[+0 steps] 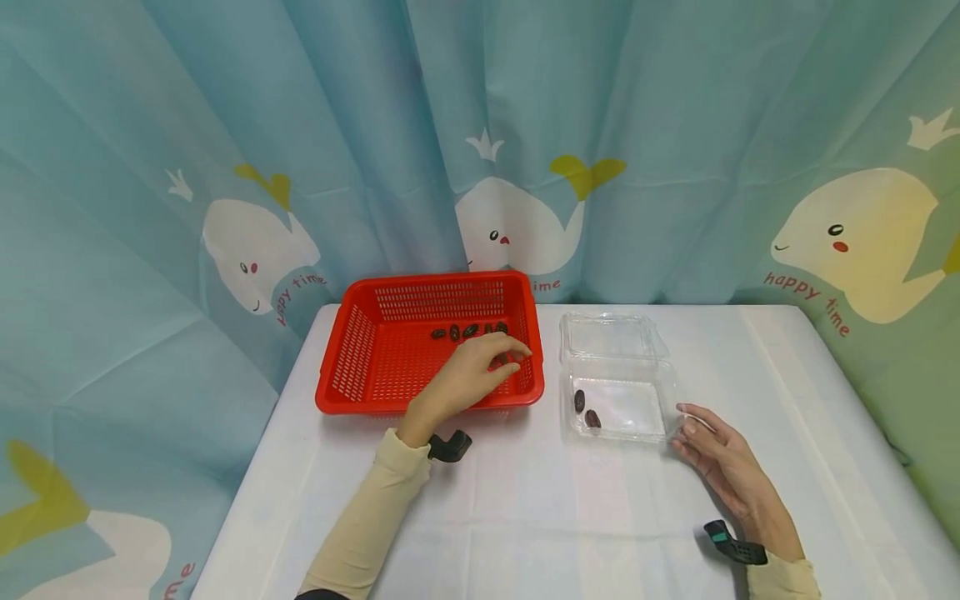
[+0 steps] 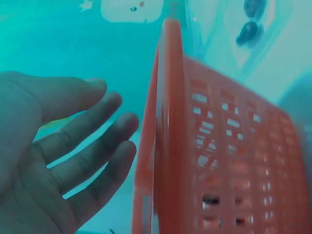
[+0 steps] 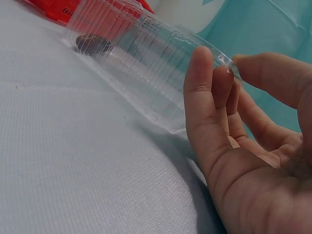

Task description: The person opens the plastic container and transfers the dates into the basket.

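My left hand hovers over the right part of a red plastic basket. In the left wrist view its fingers are loosely bent beside the basket's rim, with nothing between them and the thumb. Several dark brown dates lie in the basket, some partly hidden behind this hand. My right hand pinches the near right corner of a clear plastic box between thumb and finger, as the right wrist view shows. Two dates, one upper and one lower, lie at the box's left side.
The box's hinged lid is folded back, away from me. A white cloth covers the table. Behind it hangs a blue curtain printed with whales. Each wrist wears a dark band, the right one near the sleeve.
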{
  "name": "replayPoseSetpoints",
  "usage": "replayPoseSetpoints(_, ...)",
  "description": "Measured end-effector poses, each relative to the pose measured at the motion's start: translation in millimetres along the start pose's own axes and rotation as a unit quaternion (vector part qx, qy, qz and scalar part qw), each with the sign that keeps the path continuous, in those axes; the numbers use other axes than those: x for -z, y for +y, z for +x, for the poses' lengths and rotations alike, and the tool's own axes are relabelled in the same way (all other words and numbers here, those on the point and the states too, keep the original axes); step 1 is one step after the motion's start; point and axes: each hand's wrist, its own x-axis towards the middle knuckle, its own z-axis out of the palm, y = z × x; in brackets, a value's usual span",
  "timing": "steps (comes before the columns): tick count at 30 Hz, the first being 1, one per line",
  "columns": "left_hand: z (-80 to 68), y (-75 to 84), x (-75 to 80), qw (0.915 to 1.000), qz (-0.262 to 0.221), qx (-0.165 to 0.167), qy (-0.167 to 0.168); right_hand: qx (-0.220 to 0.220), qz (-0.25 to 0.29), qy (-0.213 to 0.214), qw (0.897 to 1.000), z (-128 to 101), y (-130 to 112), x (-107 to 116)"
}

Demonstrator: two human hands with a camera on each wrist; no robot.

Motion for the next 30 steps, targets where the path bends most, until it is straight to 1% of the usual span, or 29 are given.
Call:
replayPoseSetpoints(2, 1.4, 3.0, -4.2, 0.9998, -0.009, -0.015, -0.012, -0.002, -0.002, 0.002, 1.0, 0, 0, 0)
replayPoseSetpoints(5, 4.3, 7.0, -10.0, 0.9988, -0.004, -0.035, -0.033, 0.002, -0.005, -0.001, 1.0, -1, 1, 0)
replayPoseSetpoints(9, 9.6, 12.5, -18.3, 0.9953, 0.022, -0.067, -0.066, 0.014, -0.006, -0.011, 1.0, 0, 1, 1)
replayPoseSetpoints(15, 21.0, 24.5, -29.2, 0.9873, 0.069, -0.1, -0.103, 0.016, -0.002, -0.012, 1.0, 0, 0, 0)
replayPoseSetpoints(17, 25.3, 29.1, -33.1, 0.9829, 0.091, -0.111, -0.115, 0.014, -0.001, -0.009, 1.0, -1, 0, 0)
replayPoseSetpoints(22, 36.0, 39.1, -48.0, 0.967, 0.15, -0.142, -0.149, 0.006, -0.006, -0.002, 1.0, -1, -1, -1)
replayPoseSetpoints(27, 45.9, 46.9, -67.9, 0.9503, 0.187, -0.175, -0.177, 0.006, -0.008, -0.001, 1.0, -1, -3, -1)
replayPoseSetpoints(30, 52.0, 47.8, -80.8, 0.9414, 0.201, -0.186, -0.197, 0.006, -0.003, -0.004, 1.0, -2, -3, -1)
